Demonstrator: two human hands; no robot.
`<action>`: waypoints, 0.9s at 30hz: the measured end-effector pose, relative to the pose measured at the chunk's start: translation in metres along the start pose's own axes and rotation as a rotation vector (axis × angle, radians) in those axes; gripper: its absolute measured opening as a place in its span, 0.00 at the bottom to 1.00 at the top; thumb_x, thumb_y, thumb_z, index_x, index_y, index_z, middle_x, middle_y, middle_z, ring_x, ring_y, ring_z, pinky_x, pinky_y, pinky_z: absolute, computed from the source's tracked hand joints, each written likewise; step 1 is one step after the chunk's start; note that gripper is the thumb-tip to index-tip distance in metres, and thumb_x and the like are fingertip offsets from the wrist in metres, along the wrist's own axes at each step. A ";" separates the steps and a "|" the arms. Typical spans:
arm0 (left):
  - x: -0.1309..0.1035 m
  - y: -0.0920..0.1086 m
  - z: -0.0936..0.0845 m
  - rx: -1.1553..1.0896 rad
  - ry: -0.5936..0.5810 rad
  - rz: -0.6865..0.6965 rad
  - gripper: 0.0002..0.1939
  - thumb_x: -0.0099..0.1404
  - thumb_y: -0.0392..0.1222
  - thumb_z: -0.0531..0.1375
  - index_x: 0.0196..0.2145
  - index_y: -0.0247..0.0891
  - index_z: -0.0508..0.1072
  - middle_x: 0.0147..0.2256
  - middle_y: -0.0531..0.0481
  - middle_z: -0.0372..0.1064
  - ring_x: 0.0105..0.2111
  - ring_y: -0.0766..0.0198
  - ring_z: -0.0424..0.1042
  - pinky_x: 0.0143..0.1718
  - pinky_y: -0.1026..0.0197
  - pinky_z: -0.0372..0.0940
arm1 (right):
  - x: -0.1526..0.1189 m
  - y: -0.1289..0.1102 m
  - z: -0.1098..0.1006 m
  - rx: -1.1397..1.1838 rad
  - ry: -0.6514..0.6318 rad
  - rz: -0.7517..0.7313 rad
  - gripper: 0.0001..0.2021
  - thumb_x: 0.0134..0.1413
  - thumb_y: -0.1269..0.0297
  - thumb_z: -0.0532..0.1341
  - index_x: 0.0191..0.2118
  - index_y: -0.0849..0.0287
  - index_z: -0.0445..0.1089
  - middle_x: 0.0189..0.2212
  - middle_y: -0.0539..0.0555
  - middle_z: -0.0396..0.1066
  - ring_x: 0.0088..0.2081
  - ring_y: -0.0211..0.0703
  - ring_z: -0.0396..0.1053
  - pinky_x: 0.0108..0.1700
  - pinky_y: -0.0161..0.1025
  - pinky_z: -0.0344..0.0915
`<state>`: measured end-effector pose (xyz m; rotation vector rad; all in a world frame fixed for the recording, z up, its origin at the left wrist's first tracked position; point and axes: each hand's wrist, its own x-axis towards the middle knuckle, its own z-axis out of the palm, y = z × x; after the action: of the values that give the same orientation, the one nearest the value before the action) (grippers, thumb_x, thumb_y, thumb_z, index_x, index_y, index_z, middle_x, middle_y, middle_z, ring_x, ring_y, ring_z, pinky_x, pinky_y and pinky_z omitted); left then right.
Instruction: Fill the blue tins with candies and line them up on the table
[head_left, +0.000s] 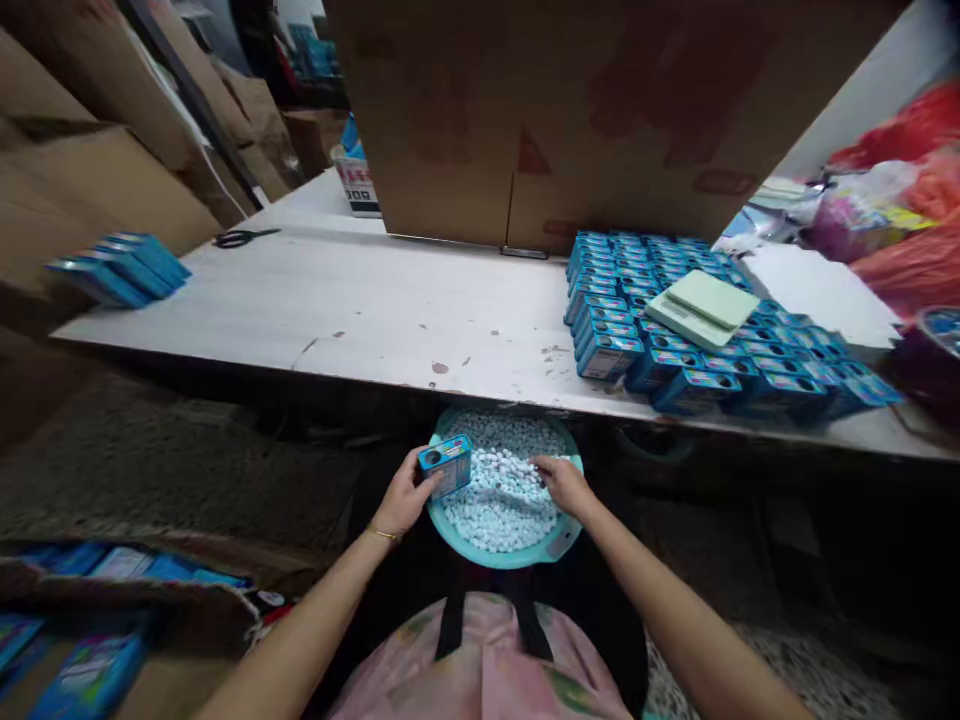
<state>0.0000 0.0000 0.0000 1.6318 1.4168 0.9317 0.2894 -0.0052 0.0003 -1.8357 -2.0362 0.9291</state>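
A teal basin [459, 545] full of small white and pale blue pieces rests on the lap, below the table's front edge. My left hand [403, 495] grips a small blue box [448, 466] upright over the basin's left side; a dark round spot shows on its top. At the basin's right side is my right hand [562, 484], its fingers closed together at the surface of the white pieces [499, 505]. What those fingers hold, if anything, is too small to name.
Many blue boxes [607, 355] stand in rows on the white table [375, 310], with a pale green scale [705, 308] on top. A large carton [540, 130] stands behind. Scissors [244, 237] and several blue boxes [124, 270] lie left. An open carton [180, 690] sits lower left.
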 end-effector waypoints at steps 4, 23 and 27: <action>0.001 0.006 0.014 0.013 -0.046 0.051 0.20 0.57 0.44 0.55 0.47 0.36 0.60 0.41 0.48 0.65 0.42 0.61 0.65 0.47 0.57 0.59 | -0.007 -0.012 -0.037 -0.042 0.017 -0.105 0.15 0.52 0.68 0.49 0.41 0.53 0.70 0.35 0.50 0.73 0.37 0.38 0.67 0.35 0.30 0.57; 0.005 0.013 0.036 0.053 -0.089 0.123 0.21 0.54 0.38 0.56 0.48 0.38 0.62 0.46 0.45 0.64 0.48 0.57 0.62 0.52 0.53 0.55 | -0.022 -0.119 -0.101 -0.728 -0.144 -0.172 0.13 0.50 0.74 0.48 0.36 0.57 0.67 0.35 0.57 0.71 0.36 0.44 0.68 0.36 0.37 0.59; 0.005 0.000 0.029 -0.161 -0.028 -0.040 0.23 0.53 0.44 0.58 0.47 0.38 0.62 0.44 0.47 0.66 0.45 0.57 0.65 0.51 0.52 0.57 | -0.027 -0.057 -0.084 -0.720 -0.168 -0.018 0.16 0.50 0.77 0.47 0.39 0.54 0.65 0.37 0.55 0.70 0.37 0.42 0.68 0.37 0.36 0.58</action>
<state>0.0262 0.0023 -0.0125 1.4870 1.3155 0.9700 0.2967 -0.0074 0.1052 -2.0996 -2.7337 0.3572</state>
